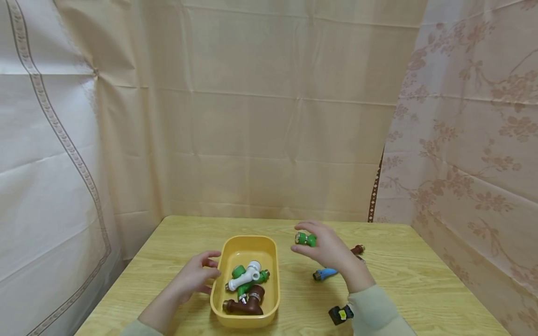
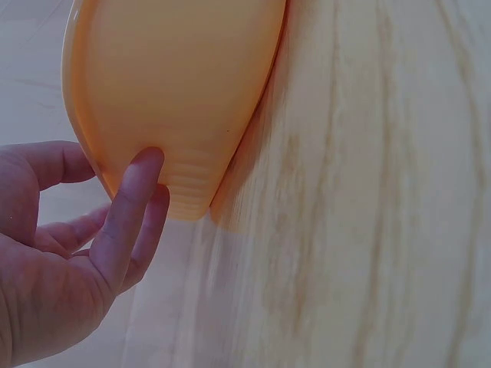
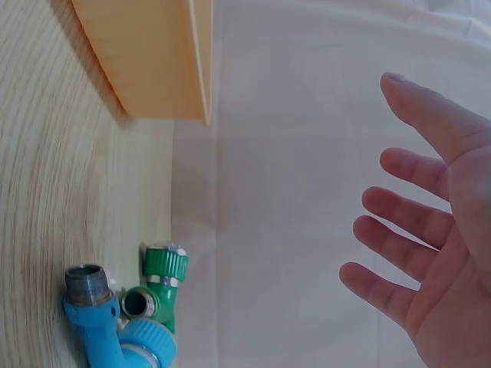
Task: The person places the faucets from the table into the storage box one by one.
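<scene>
My left hand (image 1: 195, 277) is at the left side of a yellow plastic bin (image 1: 248, 249). Its fingers are loosely bent, with fingertips right at the bin wall (image 2: 184, 84) in the left wrist view. Inside the bin lie a white pipe fitting (image 1: 245, 276), green fittings (image 1: 261, 277) and a brown elbow fitting (image 1: 248, 306). To the right of the bin, my right hand (image 1: 329, 245) hovers with fingers spread and nothing in them. A green fitting with a ribbed cap (image 3: 165, 264) sits on the table below it, showing between thumb and fingers in the head view.
Next to the green fitting lies a blue fitting (image 3: 96, 330), partly behind my right wrist. A brown fitting (image 1: 359, 249) shows beyond that wrist. Beside the right sleeve is a black object with a yellow patch (image 1: 340, 315). Curtains hang behind the wooden table (image 1: 185, 233).
</scene>
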### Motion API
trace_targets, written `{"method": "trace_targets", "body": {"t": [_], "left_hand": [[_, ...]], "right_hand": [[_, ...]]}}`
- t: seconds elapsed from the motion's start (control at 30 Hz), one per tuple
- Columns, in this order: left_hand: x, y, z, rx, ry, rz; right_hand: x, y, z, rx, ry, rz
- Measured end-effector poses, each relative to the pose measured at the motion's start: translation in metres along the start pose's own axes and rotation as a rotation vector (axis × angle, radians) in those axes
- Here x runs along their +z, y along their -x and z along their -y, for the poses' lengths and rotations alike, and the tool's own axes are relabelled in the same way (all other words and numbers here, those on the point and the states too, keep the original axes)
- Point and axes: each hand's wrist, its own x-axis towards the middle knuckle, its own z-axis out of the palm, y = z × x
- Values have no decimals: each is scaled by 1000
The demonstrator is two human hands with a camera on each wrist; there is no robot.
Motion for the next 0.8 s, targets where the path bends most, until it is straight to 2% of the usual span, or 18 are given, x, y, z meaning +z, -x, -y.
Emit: {"method": "trace_targets", "body": {"t": [0.33, 0.8], "left_hand": [[0, -1, 0, -5, -8, -4], [-1, -3, 3, -4, 2, 4]], "right_hand": [[-10, 5, -15, 10, 36, -43], [-18, 16, -45, 81, -2, -112]]}}
